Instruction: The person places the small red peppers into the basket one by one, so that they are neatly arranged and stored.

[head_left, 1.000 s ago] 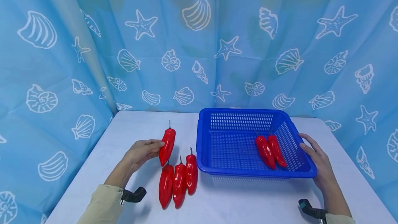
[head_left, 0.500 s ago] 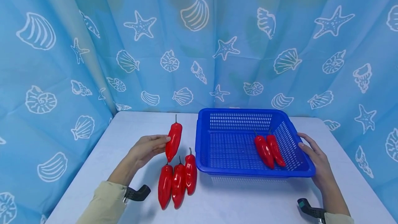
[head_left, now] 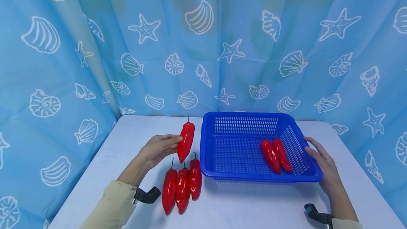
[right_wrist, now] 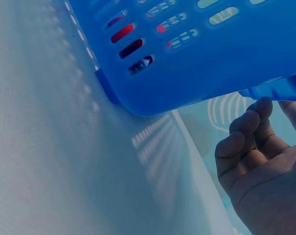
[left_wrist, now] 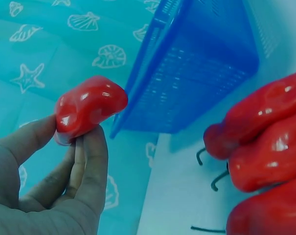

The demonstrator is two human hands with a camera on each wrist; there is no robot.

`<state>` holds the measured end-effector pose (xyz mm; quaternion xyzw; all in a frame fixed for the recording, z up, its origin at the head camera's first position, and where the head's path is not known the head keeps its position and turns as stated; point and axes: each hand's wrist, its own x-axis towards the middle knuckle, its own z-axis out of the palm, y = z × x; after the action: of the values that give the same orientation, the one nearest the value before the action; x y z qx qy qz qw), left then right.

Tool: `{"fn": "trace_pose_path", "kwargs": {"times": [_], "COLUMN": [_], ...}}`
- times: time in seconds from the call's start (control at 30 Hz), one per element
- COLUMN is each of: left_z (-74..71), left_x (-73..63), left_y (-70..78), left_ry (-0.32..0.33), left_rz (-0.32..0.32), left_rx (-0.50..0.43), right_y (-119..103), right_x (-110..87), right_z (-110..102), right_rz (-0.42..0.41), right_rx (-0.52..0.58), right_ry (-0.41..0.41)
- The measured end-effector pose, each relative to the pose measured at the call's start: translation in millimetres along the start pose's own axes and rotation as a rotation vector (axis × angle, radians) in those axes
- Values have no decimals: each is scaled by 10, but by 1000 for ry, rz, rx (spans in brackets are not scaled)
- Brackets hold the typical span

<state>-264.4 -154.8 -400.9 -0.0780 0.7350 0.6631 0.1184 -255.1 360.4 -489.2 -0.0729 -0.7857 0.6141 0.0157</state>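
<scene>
My left hand (head_left: 161, 148) pinches a long red chili pepper (head_left: 186, 140) between thumb and fingers, its dark stem pointing up, just left of the blue basket (head_left: 206, 172). In the left wrist view the same pepper (left_wrist: 89, 108) is seen end-on at the fingertips. Below this hand, several more red peppers (head_left: 182, 191) lie side by side on the table. At the basket's right side my right hand (head_left: 329, 170) grips the rim; in the right wrist view its bent fingers (right_wrist: 245, 122) meet the rim from below. Two red peppers (head_left: 271, 156) lie inside the basket towards its right.
The white table (head_left: 241, 207) runs back to a blue curtain (head_left: 152, 45) printed with shells and starfish. The basket's left wall stands between the loose peppers and its inside. A black wrist mount (head_left: 147, 195) hangs near the loose peppers.
My left hand has carried its pepper rightward and slightly up, from above the leftmost loose pepper to near the basket's left rim. The right hand and basket have stayed in place.
</scene>
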Motion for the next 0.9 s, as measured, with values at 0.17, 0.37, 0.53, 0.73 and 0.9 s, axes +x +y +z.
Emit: {"fn": "trace_pose_path", "kwargs": {"times": [0.17,0.37,0.53,0.73,0.9], "left_z": [80,162,240,344,437], "left_x": [8,18,35,58,95], "left_y": [53,143,198,241,241], "left_ry": [-24,-61,-74,-87,-112], "left_rz": [11,15,14,3,-18], "left_rx": [13,3,7,-14,-19], "right_y": [10,7,13,14,13], "right_x": [-8,-1,3,2,-1], "right_z": [1,-1,0,3,3], "right_rz": [2,-3,0,1,-2], "right_rx": [8,19,18,13,0], "right_ry": [-4,-6,-7,-6,-1]}}
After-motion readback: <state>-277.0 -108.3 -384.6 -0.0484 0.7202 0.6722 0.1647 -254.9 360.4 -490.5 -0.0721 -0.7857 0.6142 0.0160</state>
